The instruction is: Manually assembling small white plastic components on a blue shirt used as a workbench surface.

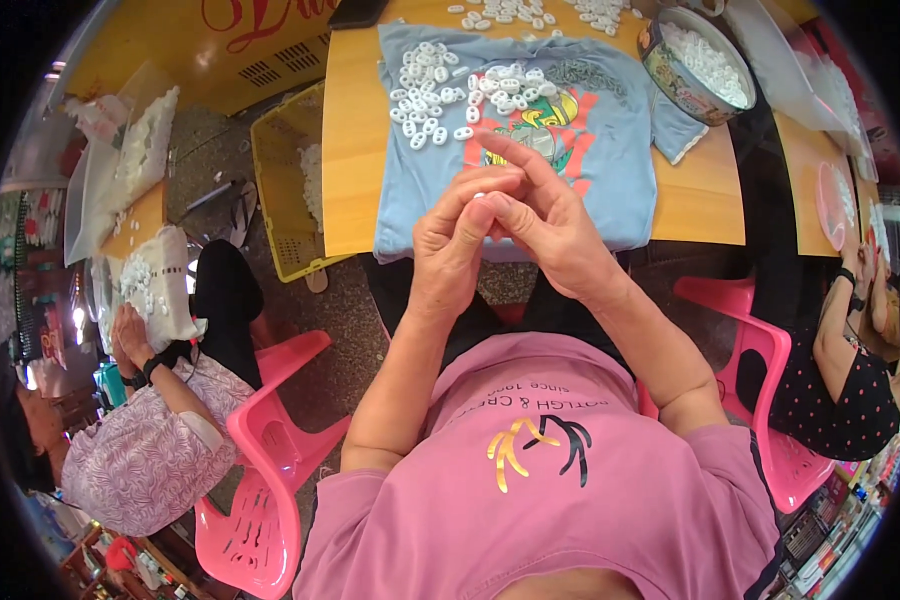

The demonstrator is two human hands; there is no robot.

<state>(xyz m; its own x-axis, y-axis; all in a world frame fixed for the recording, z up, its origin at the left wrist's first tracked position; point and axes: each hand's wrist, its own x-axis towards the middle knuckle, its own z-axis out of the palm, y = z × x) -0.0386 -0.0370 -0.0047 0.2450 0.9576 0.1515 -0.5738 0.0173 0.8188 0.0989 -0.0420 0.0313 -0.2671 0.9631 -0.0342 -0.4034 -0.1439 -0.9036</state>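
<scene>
Hands: left hand (457, 240) and right hand (548, 222) meet fingertip to fingertip, pinching a small white plastic piece (480, 196) between them | Piece: too small to tell its axis | Supply: loose white pieces (450, 90) lie just beyond, on a blue T-shirt (620, 160).

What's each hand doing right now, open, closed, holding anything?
Left hand: fingers pinched on a small white piece.
Right hand: pinching the same piece, index finger out, over the blue shirt.

Wooden table (350, 150) with light-blue shirt (620, 150), scattered white plastic rings (440, 90), round tin (695, 65).
</scene>
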